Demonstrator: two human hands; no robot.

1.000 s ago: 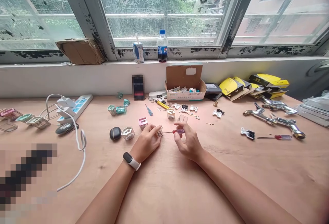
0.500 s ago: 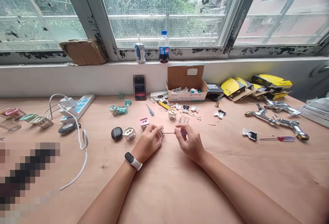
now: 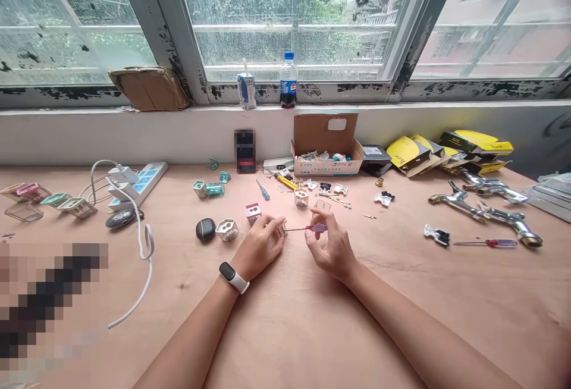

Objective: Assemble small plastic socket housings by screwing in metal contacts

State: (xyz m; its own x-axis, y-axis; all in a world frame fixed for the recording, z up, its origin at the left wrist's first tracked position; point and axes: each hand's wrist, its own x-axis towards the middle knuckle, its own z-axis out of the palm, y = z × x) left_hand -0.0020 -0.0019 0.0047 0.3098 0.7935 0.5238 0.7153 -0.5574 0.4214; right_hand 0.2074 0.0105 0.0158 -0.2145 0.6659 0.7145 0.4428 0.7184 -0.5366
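My left hand (image 3: 263, 242) pinches a small pale pencil sharpener (image 3: 282, 230), mostly covered by the fingers. In my right hand (image 3: 330, 243) is a screwdriver (image 3: 319, 228) with a clear purple-red handle; its thin shaft points left and its tip meets the sharpener. Just behind the left hand stands a pink two-hole sharpener (image 3: 253, 213), with a cream one (image 3: 227, 229) to its left. Another cream sharpener (image 3: 301, 198) sits farther back between the hands. Beyond the right fingers is a clear container (image 3: 322, 205), partly hidden.
An open cardboard box (image 3: 328, 166) of small parts stands at the back. Chrome fittings (image 3: 508, 216) and a second screwdriver (image 3: 499, 244) lie right. Left are a black case (image 3: 206, 230), a power strip (image 3: 145, 184) and a white cable (image 3: 148, 246). Teal sharpeners (image 3: 215, 189) lie behind.
The right fingers have opened slightly around the screwdriver, showing more of its handle. The left hand keeps its hold on the sharpener. The whole view has shifted a little.
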